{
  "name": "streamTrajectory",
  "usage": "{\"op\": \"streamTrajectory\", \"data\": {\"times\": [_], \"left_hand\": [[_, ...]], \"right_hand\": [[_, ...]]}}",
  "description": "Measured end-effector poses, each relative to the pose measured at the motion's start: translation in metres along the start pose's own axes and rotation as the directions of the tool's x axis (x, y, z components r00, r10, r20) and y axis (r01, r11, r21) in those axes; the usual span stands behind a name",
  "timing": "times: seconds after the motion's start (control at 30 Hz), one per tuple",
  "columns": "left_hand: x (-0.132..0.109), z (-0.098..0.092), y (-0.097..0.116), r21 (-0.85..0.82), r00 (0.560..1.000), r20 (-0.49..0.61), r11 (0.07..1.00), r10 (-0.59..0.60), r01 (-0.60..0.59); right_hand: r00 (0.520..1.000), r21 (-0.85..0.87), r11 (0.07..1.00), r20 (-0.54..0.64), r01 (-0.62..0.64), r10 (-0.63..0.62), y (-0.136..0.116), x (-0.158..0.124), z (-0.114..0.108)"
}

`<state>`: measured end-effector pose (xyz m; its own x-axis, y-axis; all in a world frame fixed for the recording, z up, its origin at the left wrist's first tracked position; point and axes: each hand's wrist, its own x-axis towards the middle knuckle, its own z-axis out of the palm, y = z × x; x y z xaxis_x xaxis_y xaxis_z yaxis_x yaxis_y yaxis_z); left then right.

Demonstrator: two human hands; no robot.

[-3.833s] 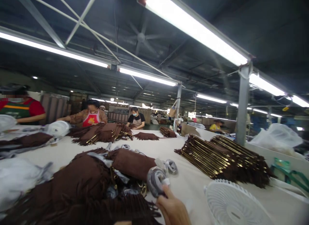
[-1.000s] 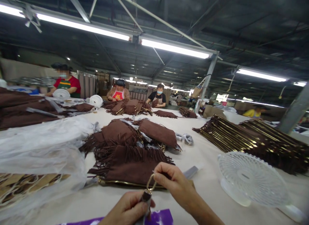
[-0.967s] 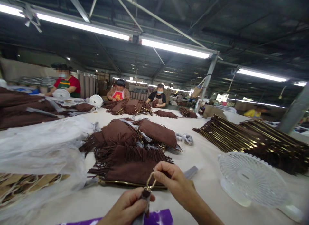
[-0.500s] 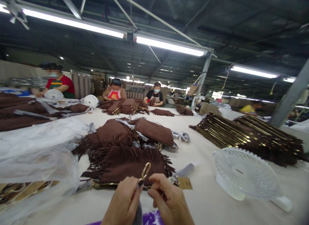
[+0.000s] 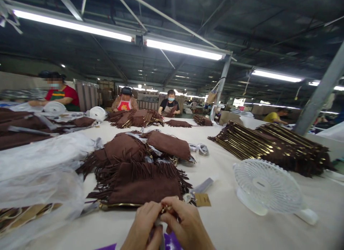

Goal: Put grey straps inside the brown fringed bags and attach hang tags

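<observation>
My left hand (image 5: 143, 223) is closed around a strap with a gold metal clasp (image 5: 167, 208) at its end. A greyish wrapping runs down from that grip, partly hidden by my fingers. My right hand (image 5: 185, 221) meets it from the other side, its thumb and fingers pinching the clasp, most of which they cover. Just beyond both hands lies a brown fringed bag (image 5: 145, 185) with a gold-coloured edge along its near side. A tan tag (image 5: 202, 200) rests by the bag's right corner. Something purple (image 5: 172, 241) shows below my hands.
More brown bags (image 5: 169, 144) are heaped behind. Clear plastic wrapping (image 5: 40, 185) covers the left side. A white fan (image 5: 267, 185) lies at right, before a stack of gold-edged brown pieces (image 5: 242, 140). Several people work farther back, one in a red apron (image 5: 124, 105).
My right hand has closed in on the gold clasp, which stood exposed above my left hand before. Both hands are now together, and the view has shifted slightly.
</observation>
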<state>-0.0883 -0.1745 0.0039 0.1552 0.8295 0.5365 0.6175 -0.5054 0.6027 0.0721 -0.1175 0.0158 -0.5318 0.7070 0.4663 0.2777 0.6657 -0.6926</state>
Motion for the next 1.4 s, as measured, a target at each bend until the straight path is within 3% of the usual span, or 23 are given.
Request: {"op": "streamTrajectory", "data": {"times": [0.1, 0.2, 0.3, 0.37, 0.47, 0.53, 0.6, 0.67, 0.77, 0.83, 0.93, 1.0, 1.1, 1.17, 1.27, 1.33, 1.4], "left_hand": [[0.006, -0.003, 0.010, -0.227, 0.989, 0.086, 0.964, -0.124, 0.141], [0.014, 0.000, 0.015, -0.268, 0.971, 0.067, 0.933, -0.229, 0.239], [0.023, 0.000, 0.018, -0.190, 0.979, -0.012, 0.962, -0.203, 0.197], [0.029, -0.008, 0.020, -0.150, 0.987, -0.069, 0.980, -0.145, 0.134], [0.042, -0.026, 0.025, -0.089, 0.986, -0.147, 0.994, -0.076, 0.063], [0.051, -0.036, 0.031, -0.070, 0.988, -0.148, 0.997, -0.040, 0.030], [0.060, -0.043, 0.042, -0.086, 0.995, -0.103, 0.996, -0.004, -0.005], [0.069, -0.047, 0.054, -0.113, 0.997, -0.058, 0.992, 0.047, -0.053], [0.076, -0.057, 0.063, -0.126, 0.991, 0.026, 0.984, 0.128, -0.124], [0.074, -0.067, 0.051, -0.046, 0.987, 0.116, 0.993, 0.109, -0.104], [0.056, -0.082, 0.005, 0.280, 0.963, 0.263, 0.960, -0.054, -0.023], [0.041, -0.087, -0.034, 0.479, 0.930, 0.326, 0.878, -0.168, -0.009], [0.029, -0.086, -0.076, 0.580, 0.892, 0.332, 0.812, -0.308, 0.065], [0.030, -0.082, -0.089, 0.587, 0.898, 0.265, 0.797, -0.352, 0.140], [0.039, -0.078, -0.095, 0.570, 0.924, 0.131, 0.790, -0.359, 0.226], [0.045, -0.075, -0.100, 0.542, 0.930, 0.068, 0.796, -0.361, 0.269], [0.047, -0.073, -0.108, 0.506, 0.931, 0.031, 0.809, -0.364, 0.299]], "right_hand": [[1.000, -0.051, 0.999, 0.018, -0.006, 0.006, 0.005, -0.008, -0.003], [1.000, -0.028, 1.000, 0.014, -0.013, 0.013, 0.005, -0.014, -0.001], [0.998, 0.053, 0.997, -0.033, -0.051, 0.052, 0.005, -0.016, -0.001], [0.991, 0.061, 0.997, -0.127, -0.037, 0.045, 0.007, -0.016, -0.004], [0.932, -0.079, 0.997, -0.361, 0.017, -0.045, 0.007, -0.014, -0.014], [0.880, -0.235, 0.971, -0.450, 0.048, -0.152, 0.002, -0.011, -0.019], [0.858, -0.390, 0.915, -0.429, 0.106, -0.283, -0.007, -0.005, -0.022], [0.866, -0.439, 0.877, -0.342, 0.195, -0.363, -0.017, 0.003, -0.023], [0.923, -0.250, 0.938, -0.239, 0.241, -0.301, -0.027, 0.014, -0.029], [0.968, -0.032, 0.986, -0.187, 0.166, -0.169, -0.027, 0.019, -0.041], [0.996, 0.238, 0.971, -0.082, 0.000, 0.020, -0.021, 0.020, -0.065], [0.995, 0.333, 0.938, 0.006, -0.095, 0.099, -0.014, 0.020, -0.079], [0.977, 0.351, 0.913, 0.133, -0.206, 0.169, -0.008, 0.024, -0.084], [0.950, 0.306, 0.918, 0.256, -0.254, 0.178, -0.007, 0.029, -0.074], [0.873, 0.215, 0.940, 0.468, -0.266, 0.140, -0.007, 0.041, -0.044], [0.850, 0.120, 0.973, 0.515, -0.196, 0.107, -0.002, 0.050, -0.020], [0.872, -0.021, 0.996, 0.482, -0.084, 0.084, 0.007, 0.059, 0.004]]}}
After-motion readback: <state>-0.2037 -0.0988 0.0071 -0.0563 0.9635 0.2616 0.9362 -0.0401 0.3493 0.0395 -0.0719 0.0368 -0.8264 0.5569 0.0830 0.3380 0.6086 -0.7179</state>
